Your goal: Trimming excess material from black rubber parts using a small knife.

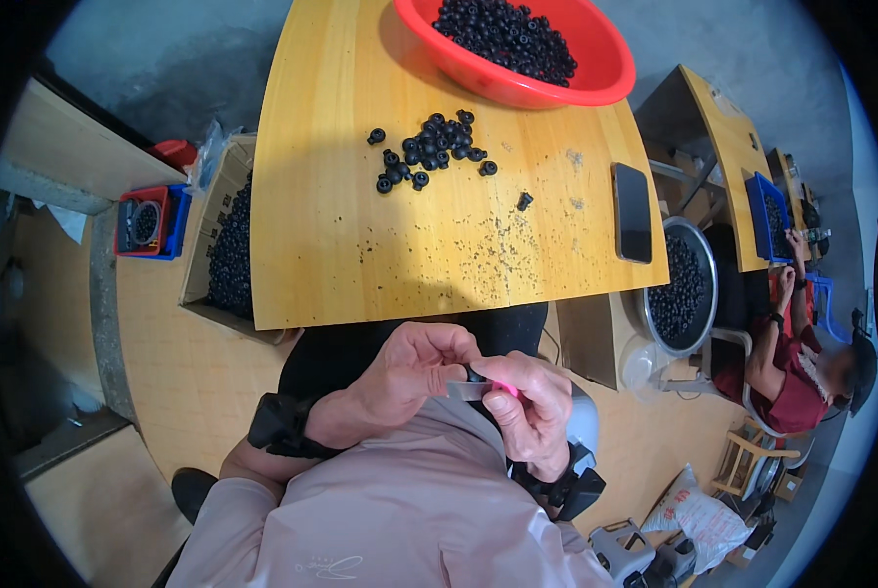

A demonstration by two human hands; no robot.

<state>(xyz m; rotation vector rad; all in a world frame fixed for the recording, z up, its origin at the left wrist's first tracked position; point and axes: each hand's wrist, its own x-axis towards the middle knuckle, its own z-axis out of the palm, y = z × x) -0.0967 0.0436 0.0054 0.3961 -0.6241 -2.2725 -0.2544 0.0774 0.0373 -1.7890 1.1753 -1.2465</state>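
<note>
Close to my body, just below the table's front edge, my left hand (409, 377) and my right hand (532, 400) meet. Pinched in the left fingers is a small black rubber-like part (474, 374), mostly hidden by fingertips. My right hand is closed round the pink handle of a small knife (468, 391), whose flat greyish blade points left across the black part. Loose black knobbed parts (437, 142) lie in a cluster on the wooden table (331, 265), and one lone part (525, 201) rests nearer its front edge.
A red basin (596, 83) of black parts stands at the table's far side. A phone (632, 213) lies at the right edge. Dark crumbs dot the wood. A cardboard box (197, 279) and a metal bowl (710, 284) of parts flank the table. Another person (787, 377) sits at right.
</note>
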